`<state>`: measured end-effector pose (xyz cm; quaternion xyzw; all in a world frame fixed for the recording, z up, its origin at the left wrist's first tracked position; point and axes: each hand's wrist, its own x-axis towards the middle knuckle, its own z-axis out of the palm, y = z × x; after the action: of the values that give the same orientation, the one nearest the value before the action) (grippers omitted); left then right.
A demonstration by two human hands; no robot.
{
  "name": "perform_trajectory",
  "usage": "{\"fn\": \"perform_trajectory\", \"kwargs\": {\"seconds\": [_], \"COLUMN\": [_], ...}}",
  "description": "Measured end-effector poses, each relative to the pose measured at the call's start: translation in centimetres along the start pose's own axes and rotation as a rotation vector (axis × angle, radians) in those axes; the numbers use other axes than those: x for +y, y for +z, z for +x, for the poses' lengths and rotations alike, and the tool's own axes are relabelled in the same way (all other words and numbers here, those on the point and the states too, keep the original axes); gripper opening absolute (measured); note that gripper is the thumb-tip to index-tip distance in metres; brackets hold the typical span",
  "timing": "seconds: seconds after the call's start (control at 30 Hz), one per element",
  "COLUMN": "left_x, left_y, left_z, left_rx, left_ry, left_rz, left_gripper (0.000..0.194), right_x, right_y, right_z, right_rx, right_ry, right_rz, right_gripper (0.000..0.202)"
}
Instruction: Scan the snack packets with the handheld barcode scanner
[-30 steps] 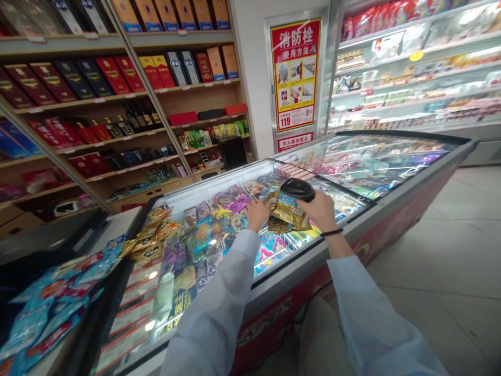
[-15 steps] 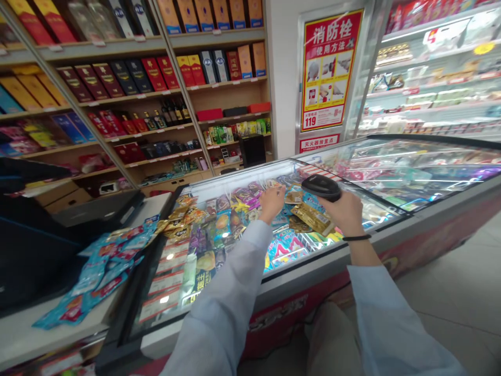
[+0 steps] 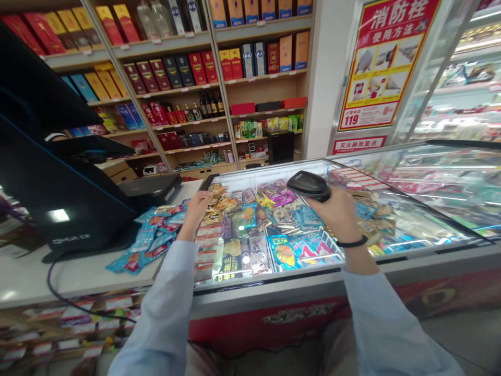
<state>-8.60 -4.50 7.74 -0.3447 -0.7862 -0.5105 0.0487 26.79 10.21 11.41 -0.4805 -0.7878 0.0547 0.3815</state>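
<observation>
A black barcode scanner (image 3: 308,185) sat gripped in the right hand (image 3: 340,211), raised above the glass lid of a chest freezer (image 3: 297,282) packed with bright wrappers. The left hand (image 3: 197,204), loosely open and holding nothing, hovered well apart from it, over gold packets (image 3: 214,201) beside blue packets (image 3: 146,241) strewn on the counter (image 3: 78,274) near a black register screen (image 3: 50,172).

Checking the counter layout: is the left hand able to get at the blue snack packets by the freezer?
Probably yes: the left hand hovers right beside the blue snack packets, nothing between them.
</observation>
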Motion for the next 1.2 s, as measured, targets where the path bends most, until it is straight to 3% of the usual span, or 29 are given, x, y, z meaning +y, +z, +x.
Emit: {"fn": "perform_trajectory", "kwargs": {"seconds": [0.1, 0.27, 0.43, 0.57, 0.87, 1.07, 1.2], "left_x": [-2.6, -6.0, -8.2, -8.5, -8.8, -8.6, -7.9], "left_y": [-0.8, 0.2, 0.2, 0.1, 0.1, 0.3, 0.3], "left_z": [-0.9, -2.4, -1.9, -1.7, -2.1, -2.3, -2.3], "left_rx": [-0.04, -0.146, -0.369, -0.448, -0.406, -0.265, -0.187], "left_ry": [0.098, 0.331, 0.437, 0.39, 0.345, 0.402, 0.366], "left_rz": [0.115, 0.415, 0.425, 0.425, 0.455, 0.389, 0.374], "left_gripper": [0.026, 0.034, 0.06, 0.067, 0.043, 0.039, 0.038], "right_x": [-3.3, -7.6, -9.1, -8.9, -8.1, -7.7, -7.5], "right_y": [2.2, 7.2, 10.4, 11.1, 11.5, 11.8, 12.2], "right_z": [-0.3, -1.0, -1.8, -2.5, -2.9, -2.9, -2.9], "right_rx": [-0.074, -0.234, -0.341, -0.361, -0.392, -0.352, -0.344], "right_ry": [-0.113, -0.219, -0.285, -0.33, -0.351, -0.346, -0.365], "right_rz": [0.027, 0.045, 0.035, 0.021, -0.023, -0.024, -0.032], "right_gripper": [0.038, 0.033, 0.033, 0.033, 0.031, 0.031, 0.032]}}
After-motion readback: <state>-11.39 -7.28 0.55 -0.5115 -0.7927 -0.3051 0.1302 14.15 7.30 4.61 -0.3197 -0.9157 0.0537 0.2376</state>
